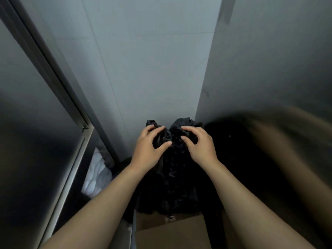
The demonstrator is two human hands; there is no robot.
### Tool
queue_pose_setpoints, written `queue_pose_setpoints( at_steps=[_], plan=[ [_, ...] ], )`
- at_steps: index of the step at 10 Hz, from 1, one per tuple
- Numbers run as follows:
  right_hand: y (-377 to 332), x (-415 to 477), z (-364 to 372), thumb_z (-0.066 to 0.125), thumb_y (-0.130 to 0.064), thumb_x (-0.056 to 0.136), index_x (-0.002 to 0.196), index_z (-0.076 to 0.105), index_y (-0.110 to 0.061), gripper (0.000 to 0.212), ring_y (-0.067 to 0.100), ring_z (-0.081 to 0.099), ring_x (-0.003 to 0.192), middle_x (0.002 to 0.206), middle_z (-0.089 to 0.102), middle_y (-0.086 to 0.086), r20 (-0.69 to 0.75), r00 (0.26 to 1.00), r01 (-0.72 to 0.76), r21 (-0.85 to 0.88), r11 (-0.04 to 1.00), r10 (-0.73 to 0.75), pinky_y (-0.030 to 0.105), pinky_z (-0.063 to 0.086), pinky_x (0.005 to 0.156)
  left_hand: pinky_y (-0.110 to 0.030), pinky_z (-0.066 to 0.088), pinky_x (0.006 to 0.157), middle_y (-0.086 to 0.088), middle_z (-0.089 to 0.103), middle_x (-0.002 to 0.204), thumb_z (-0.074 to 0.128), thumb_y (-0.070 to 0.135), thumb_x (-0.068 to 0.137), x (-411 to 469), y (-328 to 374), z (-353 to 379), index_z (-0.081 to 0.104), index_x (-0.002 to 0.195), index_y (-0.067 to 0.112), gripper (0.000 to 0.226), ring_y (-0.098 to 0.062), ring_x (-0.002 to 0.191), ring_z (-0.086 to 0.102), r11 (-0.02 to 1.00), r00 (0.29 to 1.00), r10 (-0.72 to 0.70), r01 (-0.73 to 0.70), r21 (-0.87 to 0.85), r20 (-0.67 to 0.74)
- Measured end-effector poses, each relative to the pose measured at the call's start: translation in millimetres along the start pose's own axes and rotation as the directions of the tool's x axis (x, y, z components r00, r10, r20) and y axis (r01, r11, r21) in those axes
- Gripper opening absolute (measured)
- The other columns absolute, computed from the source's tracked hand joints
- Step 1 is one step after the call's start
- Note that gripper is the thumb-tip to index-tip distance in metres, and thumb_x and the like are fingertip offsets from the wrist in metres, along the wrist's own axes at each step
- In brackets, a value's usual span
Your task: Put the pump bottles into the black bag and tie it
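The black bag [173, 178] stands upright in front of me on a cardboard box, its top gathered into two bunched ends. My left hand [149, 148] pinches the left bunch between thumb and fingers. My right hand [199, 144] grips the right bunch the same way. The two bunches sit close together near the wall. No pump bottles show; whatever the bag holds is hidden by the plastic.
A cardboard box [172, 232] lies under the bag. A grey wall [143, 69] rises behind, with a metal-framed glass door [36, 123] on the left. Something white and crumpled [95, 177] lies low at the left. A blurred brown shape [296, 150] fills the right.
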State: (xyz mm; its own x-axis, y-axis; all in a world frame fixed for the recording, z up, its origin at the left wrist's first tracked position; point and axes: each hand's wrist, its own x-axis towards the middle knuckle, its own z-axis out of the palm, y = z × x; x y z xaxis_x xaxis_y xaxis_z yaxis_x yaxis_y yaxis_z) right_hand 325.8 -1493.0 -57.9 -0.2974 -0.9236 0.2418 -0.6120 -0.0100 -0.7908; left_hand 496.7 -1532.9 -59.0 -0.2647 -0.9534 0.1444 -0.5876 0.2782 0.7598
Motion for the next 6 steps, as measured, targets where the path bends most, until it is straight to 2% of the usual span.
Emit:
queue_pose_setpoints(
  at_steps=[1, 2, 3, 4, 5, 6],
  plan=[
    [20, -15, 11, 0.067, -0.019, 0.085, 0.117, 0.065, -0.022, 0.032, 0.017, 0.056, 0.110, 0.116, 0.061, 0.004, 0.114, 0.991, -0.060, -0.052, 0.997, 0.066, 0.012, 0.034, 0.090, -0.029, 0.028, 0.110, -0.005, 0.036, 0.149, 0.071, 0.041, 0.079, -10, -23, 18, 0.052, 0.134, 0.029, 0.059, -0.021, 0.137, 0.036, 0.995, 0.991, -0.051, 0.040, 0.092, 0.126],
    [26, -23, 11, 0.065, -0.021, 0.087, 0.124, 0.060, -0.026, 0.038, 0.019, 0.049, 0.121, 0.129, 0.054, 0.006, 0.142, 0.984, -0.101, -0.080, 0.992, 0.112, 0.011, 0.027, 0.095, -0.032, 0.028, 0.111, -0.006, 0.032, 0.151, 0.068, 0.047, 0.079, -17, -34, 22, 0.049, 0.136, 0.030, 0.063, -0.022, 0.138, 0.033, 0.989, 0.982, -0.068, 0.043, 0.143, 0.176],
    [20, -29, 3, 0.063, -0.027, 0.088, 0.134, 0.049, -0.033, 0.048, 0.022, 0.036, 0.134, 0.147, 0.037, 0.007, 0.173, 0.974, -0.129, -0.116, 0.985, 0.148, 0.020, 0.025, 0.105, -0.036, 0.029, 0.114, -0.006, 0.033, 0.151, 0.066, 0.050, 0.080, -23, -28, 15, 0.049, 0.136, 0.032, 0.061, -0.022, 0.138, 0.033, 0.986, 0.987, -0.053, 0.028, 0.162, 0.149],
    [11, -33, -10, 0.059, -0.035, 0.089, 0.144, 0.031, -0.035, 0.062, 0.029, 0.025, 0.140, 0.155, 0.021, 0.009, 0.205, 0.962, -0.142, -0.190, 0.971, 0.181, 0.037, 0.026, 0.112, -0.037, 0.030, 0.114, -0.008, 0.035, 0.150, 0.064, 0.052, 0.081, -30, -17, 5, 0.050, 0.135, 0.032, 0.059, -0.022, 0.139, 0.034, 0.983, 0.995, -0.027, 0.008, 0.183, 0.098],
    [-9, -38, -23, 0.053, -0.042, 0.091, 0.148, 0.018, -0.030, 0.068, 0.034, 0.020, 0.141, 0.157, 0.013, 0.011, 0.193, 0.952, -0.181, -0.275, 0.944, 0.239, 0.042, 0.028, 0.110, -0.037, 0.029, 0.113, -0.008, 0.036, 0.151, 0.060, 0.057, 0.081, -42, 1, -9, 0.048, 0.136, 0.032, 0.061, -0.025, 0.139, 0.034, 0.974, 0.998, -0.029, 0.015, 0.224, 0.059],
    [-32, -46, -35, 0.048, -0.046, 0.092, 0.149, 0.016, -0.022, 0.069, 0.034, 0.019, 0.141, 0.156, 0.016, 0.013, 0.159, 0.971, -0.130, -0.284, 0.950, 0.180, 0.045, 0.030, 0.108, -0.036, 0.028, 0.113, -0.009, 0.040, 0.149, 0.055, 0.059, 0.082, -54, 25, -18, 0.048, 0.137, 0.030, 0.062, -0.026, 0.137, 0.035, 0.966, 1.000, -0.006, 0.008, 0.257, -0.007]
  ],
)
